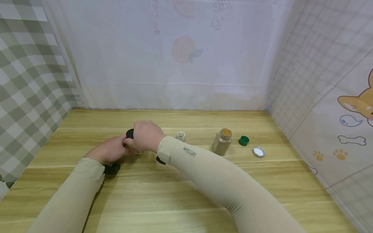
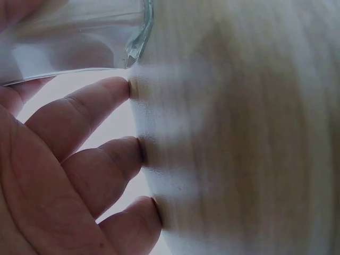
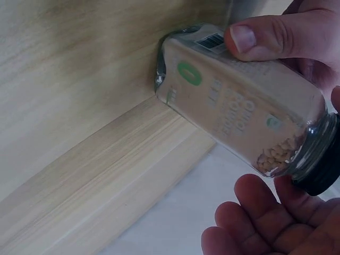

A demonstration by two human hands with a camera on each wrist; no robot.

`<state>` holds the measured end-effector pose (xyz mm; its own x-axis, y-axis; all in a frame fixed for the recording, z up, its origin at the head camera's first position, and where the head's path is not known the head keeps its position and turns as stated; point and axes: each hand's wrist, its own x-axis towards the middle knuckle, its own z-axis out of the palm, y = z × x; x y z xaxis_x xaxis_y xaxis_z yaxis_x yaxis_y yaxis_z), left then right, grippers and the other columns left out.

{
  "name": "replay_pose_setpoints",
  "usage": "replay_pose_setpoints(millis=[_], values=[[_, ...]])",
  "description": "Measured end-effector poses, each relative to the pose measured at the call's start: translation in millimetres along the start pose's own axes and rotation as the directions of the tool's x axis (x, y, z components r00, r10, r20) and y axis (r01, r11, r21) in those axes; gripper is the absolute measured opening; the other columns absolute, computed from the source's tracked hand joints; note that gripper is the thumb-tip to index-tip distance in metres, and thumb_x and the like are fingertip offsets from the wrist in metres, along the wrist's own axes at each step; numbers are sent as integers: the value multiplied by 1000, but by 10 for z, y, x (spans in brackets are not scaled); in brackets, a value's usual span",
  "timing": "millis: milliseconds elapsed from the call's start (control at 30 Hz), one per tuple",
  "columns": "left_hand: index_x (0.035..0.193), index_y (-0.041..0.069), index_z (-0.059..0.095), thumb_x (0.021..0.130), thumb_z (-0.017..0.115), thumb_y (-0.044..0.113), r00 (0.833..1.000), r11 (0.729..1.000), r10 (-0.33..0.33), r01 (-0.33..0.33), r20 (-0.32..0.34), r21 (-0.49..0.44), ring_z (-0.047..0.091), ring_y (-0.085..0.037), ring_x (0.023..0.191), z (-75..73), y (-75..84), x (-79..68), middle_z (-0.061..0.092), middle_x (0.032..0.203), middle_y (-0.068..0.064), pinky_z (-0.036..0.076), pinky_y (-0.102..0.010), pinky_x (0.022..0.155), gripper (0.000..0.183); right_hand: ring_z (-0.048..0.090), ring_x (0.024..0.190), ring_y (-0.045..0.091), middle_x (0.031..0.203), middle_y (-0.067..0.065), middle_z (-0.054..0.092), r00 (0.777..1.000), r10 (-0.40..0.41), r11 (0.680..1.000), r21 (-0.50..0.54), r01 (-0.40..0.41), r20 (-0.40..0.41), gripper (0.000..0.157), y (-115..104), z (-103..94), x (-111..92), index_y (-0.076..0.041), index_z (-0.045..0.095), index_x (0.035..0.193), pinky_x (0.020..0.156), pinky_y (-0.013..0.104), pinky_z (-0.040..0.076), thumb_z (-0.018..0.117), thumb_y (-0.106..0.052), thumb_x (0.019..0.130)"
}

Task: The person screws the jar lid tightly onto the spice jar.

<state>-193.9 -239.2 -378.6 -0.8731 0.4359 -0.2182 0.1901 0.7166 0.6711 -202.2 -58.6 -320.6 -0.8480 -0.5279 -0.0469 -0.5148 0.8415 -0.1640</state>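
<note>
My left hand (image 1: 112, 149) holds a square clear glass spice jar (image 3: 228, 106) near the left of the table. In the right wrist view its thumb lies along the jar's side, which carries green and pale print and a barcode. Yellowish grains sit by the jar's neck. A black lid (image 3: 323, 156) is on the jar, and my right hand (image 1: 146, 134) grips it from above. Three left fingertips (image 2: 119, 87) touch the tabletop in the left wrist view, beside the jar's bottom corner. From the head, my hands hide most of the jar.
Right of my hands stand a small lidless glass jar (image 1: 181, 136), partly behind my right sleeve, and a powder-filled jar (image 1: 221, 145) with an orange-brown top. Beyond lie a green cap (image 1: 243, 140) and a silver-rimmed white lid (image 1: 258, 151). Fabric walls border the wooden table (image 1: 163, 200).
</note>
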Motion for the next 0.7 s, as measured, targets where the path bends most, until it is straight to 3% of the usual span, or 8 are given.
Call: replay_pose_setpoints(millis=[267,433,533,700], values=[[154,17,47,99,72,45,1000,999,28,-28,2,16,55,-37,137,3,-5,-13,54,155,-15,45,-58,111,67,63,75,14,87,-4,65,1000,-12,1000,17,12,20,48,-3,-15,-2,-14,64,98,63,25,52,60,-62,100],[160,14,38,99,71,47,1000,1000,-12,12,15,16,55,-40,136,-8,3,-13,55,154,-18,47,-59,108,76,62,103,17,111,-2,66,998,-37,999,-25,38,50,50,16,-49,-6,-14,62,124,78,25,53,63,-57,99],[156,14,41,99,72,45,999,999,-39,39,24,0,61,-36,123,-13,12,-5,64,140,-17,51,-54,99,72,57,113,19,120,0,63,995,-79,994,-69,83,63,49,32,-67,-8,-16,58,134,83,26,51,64,-50,100],[150,13,47,99,73,43,999,1000,-25,25,21,-2,63,-28,108,-11,17,4,68,126,-12,52,-48,93,64,55,104,16,107,-3,62,987,-142,982,-111,150,80,36,49,-64,3,-17,62,120,91,26,47,63,-47,102]])
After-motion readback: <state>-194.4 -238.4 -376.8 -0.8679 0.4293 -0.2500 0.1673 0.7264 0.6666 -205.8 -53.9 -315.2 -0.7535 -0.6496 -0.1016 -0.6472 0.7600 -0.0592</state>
